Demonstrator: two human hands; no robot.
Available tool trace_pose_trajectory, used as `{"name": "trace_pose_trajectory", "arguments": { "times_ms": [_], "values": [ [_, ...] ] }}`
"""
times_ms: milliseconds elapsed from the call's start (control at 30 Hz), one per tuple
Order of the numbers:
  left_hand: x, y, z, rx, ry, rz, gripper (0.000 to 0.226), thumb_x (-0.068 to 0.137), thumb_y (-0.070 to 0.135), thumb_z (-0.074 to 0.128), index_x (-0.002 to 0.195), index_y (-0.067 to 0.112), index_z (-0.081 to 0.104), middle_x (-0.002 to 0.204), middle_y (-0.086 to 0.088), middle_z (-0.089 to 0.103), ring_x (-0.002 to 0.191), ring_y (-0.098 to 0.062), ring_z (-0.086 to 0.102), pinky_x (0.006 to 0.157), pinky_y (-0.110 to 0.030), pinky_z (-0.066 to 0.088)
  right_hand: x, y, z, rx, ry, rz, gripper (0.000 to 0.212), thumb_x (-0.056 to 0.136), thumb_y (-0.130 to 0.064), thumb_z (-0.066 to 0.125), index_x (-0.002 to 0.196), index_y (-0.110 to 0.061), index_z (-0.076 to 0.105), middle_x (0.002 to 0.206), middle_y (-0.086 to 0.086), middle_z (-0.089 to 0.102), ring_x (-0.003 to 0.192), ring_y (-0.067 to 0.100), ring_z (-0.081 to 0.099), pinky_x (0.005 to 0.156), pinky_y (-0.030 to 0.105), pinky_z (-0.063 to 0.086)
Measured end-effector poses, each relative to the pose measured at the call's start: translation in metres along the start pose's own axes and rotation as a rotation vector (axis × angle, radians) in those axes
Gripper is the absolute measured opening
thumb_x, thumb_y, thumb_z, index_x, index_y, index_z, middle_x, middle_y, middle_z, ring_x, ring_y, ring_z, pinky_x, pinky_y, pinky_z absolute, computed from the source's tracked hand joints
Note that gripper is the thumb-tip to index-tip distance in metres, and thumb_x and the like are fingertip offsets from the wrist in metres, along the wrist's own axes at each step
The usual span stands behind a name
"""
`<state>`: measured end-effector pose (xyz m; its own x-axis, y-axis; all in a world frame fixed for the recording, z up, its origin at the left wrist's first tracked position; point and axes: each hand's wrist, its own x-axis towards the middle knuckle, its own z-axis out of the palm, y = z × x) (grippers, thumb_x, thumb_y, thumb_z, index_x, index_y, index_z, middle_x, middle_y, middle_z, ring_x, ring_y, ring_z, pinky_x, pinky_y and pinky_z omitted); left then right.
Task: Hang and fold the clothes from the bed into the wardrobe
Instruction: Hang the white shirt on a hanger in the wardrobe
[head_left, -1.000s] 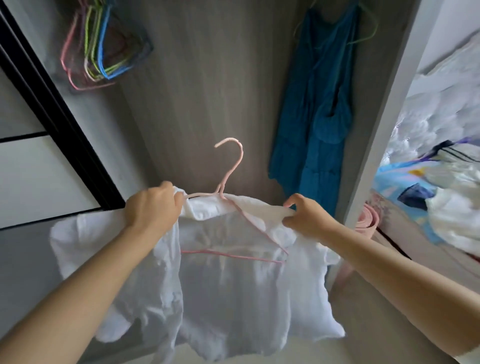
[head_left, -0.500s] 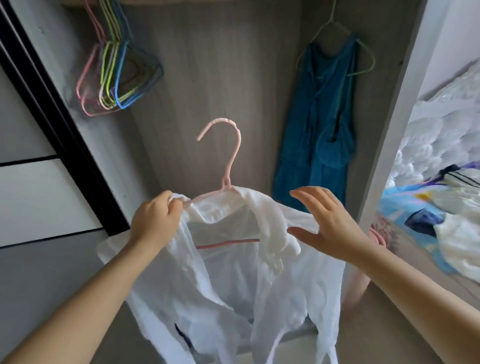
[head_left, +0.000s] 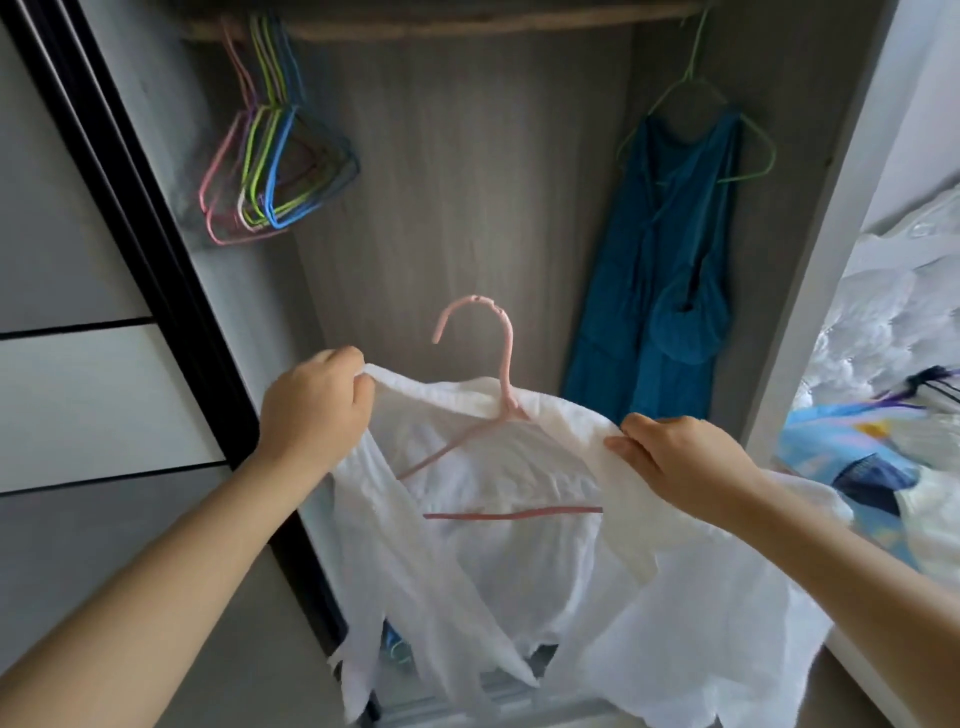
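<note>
From the head view, a thin, crinkled white shirt (head_left: 519, 545) is draping over a slim pink hanger (head_left: 501, 410), held up in front of the wood-grain wardrobe (head_left: 457, 208). The left hand (head_left: 311, 410) is clenching one shoulder and the right hand (head_left: 680, 457) is pinching the other. Wiry coloured hangers (head_left: 275, 171) and a teal dress (head_left: 670, 280) are hanging from the rail (head_left: 467, 28).

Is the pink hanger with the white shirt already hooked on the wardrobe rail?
No. The pink hanger is held well below the rail, its hook free.
</note>
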<state>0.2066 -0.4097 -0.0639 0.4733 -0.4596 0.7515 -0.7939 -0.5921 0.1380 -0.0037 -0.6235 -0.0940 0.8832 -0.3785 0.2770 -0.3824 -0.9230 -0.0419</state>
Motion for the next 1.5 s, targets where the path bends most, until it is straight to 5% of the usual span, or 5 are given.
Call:
{"name": "trace_pose_trajectory", "arguments": {
  "times_ms": [233, 367, 667, 1233, 1500],
  "values": [
    [-0.043, 0.022, -0.003, 0.309, -0.771, 0.352, 0.064, 0.082, 0.066, 0.034, 0.124, 0.022, 0.052, 0.12, 0.005, 0.054, 0.119, -0.016, 0.047, 0.103, -0.039, 0.031, -0.012, 0.014, -0.009, 0.216, 0.192, 0.145, 0.032, 0.097, -0.033, 0.037, 0.073, -0.013, 0.043, 0.065, 0.003, 0.046, 0.064, 0.025, 0.04, 0.058, 0.033, 0.026],
    [-0.026, 0.022, 0.01, -0.067, -0.047, 0.317, 0.049, 0.085, 0.044, 0.044, 0.09, 0.001, 0.067, 0.085, -0.011, 0.067, 0.081, -0.021, 0.056, 0.072, -0.031, 0.045, -0.011, 0.01, -0.011, 0.334, 0.22, 0.096, 0.034, 0.095, -0.028, 0.043, 0.066, -0.009, 0.039, 0.055, 0.003, 0.041, 0.055, 0.024, 0.038, 0.055, 0.034, 0.027],
    [-0.008, 0.052, 0.024, -0.173, -0.059, 0.252, 0.046, 0.093, 0.046, 0.033, 0.075, 0.009, 0.053, 0.046, -0.008, 0.056, 0.035, -0.029, 0.052, 0.03, -0.021, 0.027, -0.012, 0.007, -0.024, 0.466, 0.186, -0.023, 0.043, 0.094, -0.019, 0.048, 0.055, -0.026, 0.031, 0.05, -0.007, 0.036, 0.057, -0.001, 0.046, 0.052, 0.014, 0.033],
    [0.105, 0.039, 0.033, -0.158, -0.035, 0.295, 0.104, 0.078, 0.079, 0.014, 0.124, -0.006, 0.052, 0.121, -0.034, 0.047, 0.11, -0.052, 0.046, 0.096, -0.052, 0.037, 0.014, 0.03, -0.085, 0.221, 0.489, 0.43, 0.037, 0.094, -0.028, 0.046, 0.063, -0.008, 0.046, 0.056, 0.004, 0.042, 0.067, 0.029, 0.043, 0.054, 0.033, 0.028],
    [0.183, 0.035, 0.033, -0.03, -0.078, 0.225, 0.042, 0.086, 0.035, 0.059, 0.121, 0.012, 0.054, 0.142, -0.011, 0.03, 0.131, -0.028, 0.021, 0.101, -0.034, 0.021, 0.079, 0.047, -0.137, 0.801, 0.521, 0.812, 0.02, 0.079, -0.015, 0.056, 0.06, -0.01, 0.055, 0.058, 0.006, 0.046, 0.055, 0.022, 0.042, 0.053, 0.025, 0.031]
  ]
}}
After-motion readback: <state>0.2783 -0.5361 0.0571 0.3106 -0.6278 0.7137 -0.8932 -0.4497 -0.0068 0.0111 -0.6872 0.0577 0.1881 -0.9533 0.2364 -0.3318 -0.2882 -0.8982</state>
